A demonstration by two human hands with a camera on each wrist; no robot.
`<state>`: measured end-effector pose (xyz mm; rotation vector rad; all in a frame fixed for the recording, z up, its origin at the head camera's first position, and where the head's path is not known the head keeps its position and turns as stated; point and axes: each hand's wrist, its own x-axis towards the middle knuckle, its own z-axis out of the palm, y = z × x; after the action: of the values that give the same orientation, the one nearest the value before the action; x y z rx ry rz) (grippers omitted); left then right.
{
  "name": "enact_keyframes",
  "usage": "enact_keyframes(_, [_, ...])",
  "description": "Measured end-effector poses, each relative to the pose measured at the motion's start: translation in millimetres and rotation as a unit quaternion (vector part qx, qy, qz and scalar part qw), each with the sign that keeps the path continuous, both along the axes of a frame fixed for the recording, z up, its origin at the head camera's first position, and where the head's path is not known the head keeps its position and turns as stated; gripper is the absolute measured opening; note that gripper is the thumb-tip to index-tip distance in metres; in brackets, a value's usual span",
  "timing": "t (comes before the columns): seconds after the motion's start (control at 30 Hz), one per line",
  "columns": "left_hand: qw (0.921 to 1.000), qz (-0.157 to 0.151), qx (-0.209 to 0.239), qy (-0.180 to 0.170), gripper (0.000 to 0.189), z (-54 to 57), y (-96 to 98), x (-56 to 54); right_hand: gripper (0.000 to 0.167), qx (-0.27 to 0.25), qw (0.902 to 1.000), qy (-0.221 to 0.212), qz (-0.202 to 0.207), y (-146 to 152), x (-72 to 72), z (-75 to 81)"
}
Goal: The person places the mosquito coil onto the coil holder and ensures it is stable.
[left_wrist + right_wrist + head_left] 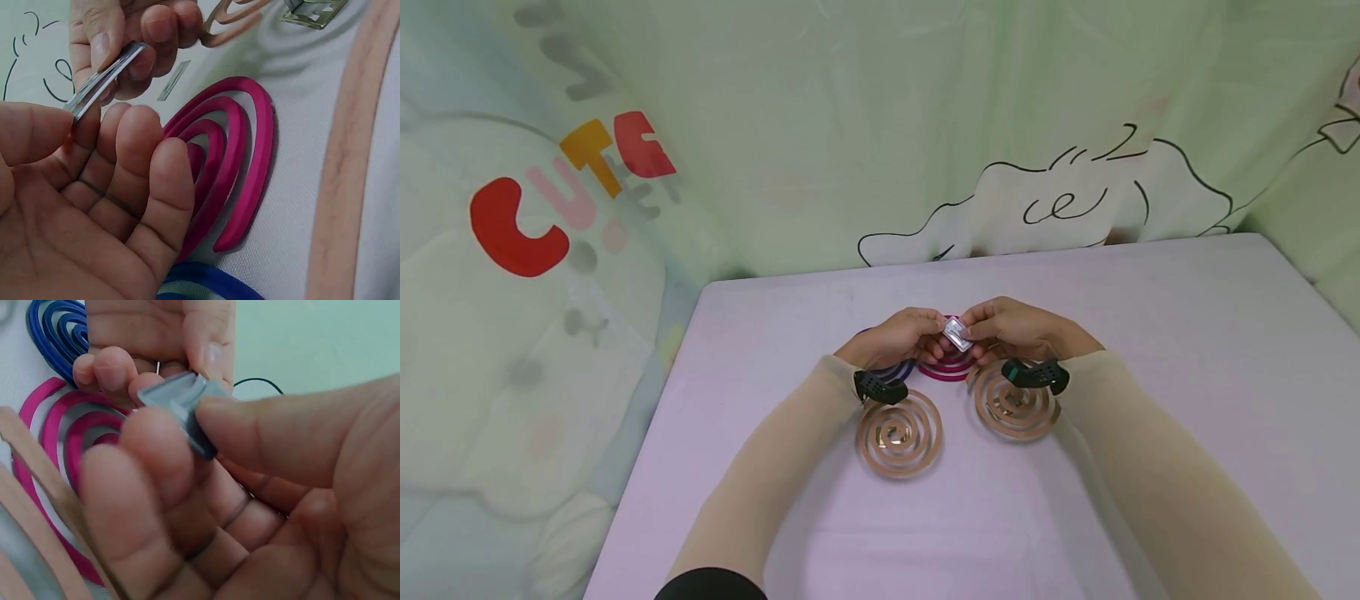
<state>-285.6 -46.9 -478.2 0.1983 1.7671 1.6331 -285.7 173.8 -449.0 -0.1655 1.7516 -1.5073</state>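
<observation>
Between both hands, above the table, is a small thin silver metal mosquito-coil stand [957, 333]. My left hand [898, 337] pinches one end of it, the thumb at the plate's edge in the left wrist view. From the other side my right hand [1018, 329] grips it between thumb and fingers. In the right wrist view the stand [178, 400] looks bent, and the fingers cover part of it. Below the hands lie a pink mosquito coil [265, 137] and a blue coil [40, 340], partly hidden by them.
Nearer to me on the white table [760, 400] are a tan coil [898, 473] under the left wrist and another tan coil [1018, 436] under the right wrist, each with a shiny metal piece at its centre. A printed curtain [812, 125] hangs behind the far edge.
</observation>
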Motion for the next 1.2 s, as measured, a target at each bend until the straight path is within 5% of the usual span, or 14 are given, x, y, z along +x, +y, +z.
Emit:
enact_keyframes(0.3, [0.9996, 0.023, -0.007, 0.016, 0.019, -1.9, 0.7, 0.4, 0.02, 0.014, 0.9986, 0.013, -0.049, -4.9, -0.5, 0.3])
enact_keyframes(1.2, [0.9985, 0.02, 0.037, 0.037, 0.018, -4.6, -5.2, 1.3, 0.023, -0.003, 0.999, 0.01, -0.044, -4.3, 0.7, 5.8])
